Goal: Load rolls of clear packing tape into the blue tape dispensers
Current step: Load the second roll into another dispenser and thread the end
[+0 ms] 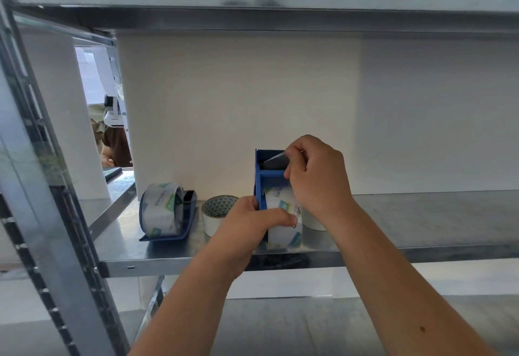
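Across the middle of the frame runs the metal shelf (421, 215). Left of centre lies a loaded dispenser (168, 215); at centre stands the blue dispenser (262, 184), its clear tape roll (283, 215) clamped by the left hand (252, 220). The right hand (317, 175) pinches the tape end (276, 160). It should be pulled taut and straight over the toothed edge.

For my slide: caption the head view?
Both hands thread clear tape through an upright blue dispenser on a metal shelf.
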